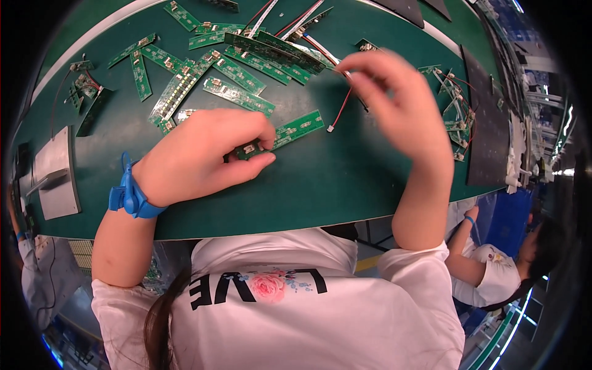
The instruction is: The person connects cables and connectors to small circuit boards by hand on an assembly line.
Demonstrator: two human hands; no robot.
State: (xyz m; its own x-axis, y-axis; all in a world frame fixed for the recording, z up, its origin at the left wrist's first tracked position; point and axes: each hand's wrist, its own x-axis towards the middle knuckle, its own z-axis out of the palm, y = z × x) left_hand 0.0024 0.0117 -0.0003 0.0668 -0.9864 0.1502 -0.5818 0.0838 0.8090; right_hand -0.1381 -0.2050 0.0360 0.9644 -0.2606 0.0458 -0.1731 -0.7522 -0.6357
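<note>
My left hand (209, 148) is closed on the near end of a narrow green circuit board (299, 128), fingers and thumb around it. The board lies slanted, its far end pointing up and to the right; its near end is partly hidden by my fingers. Farther right, my right hand (394, 102) is raised over the table, slightly smeared by motion, with thumb and fingertips pinching a thin wire cable (341, 110). Red and dark wires hang below the fingers, and a small white connector sits at one end. A blue strap (137, 200) circles my left wrist.
Several green circuit boards (237, 95) lie scattered and overlapping beyond my hands, some with wires. Wired boards (456, 126) are heaped at the right, beside a dark panel (484, 123). A metal plate (57, 176) lies at the left. Another person (487, 265) sits at the right.
</note>
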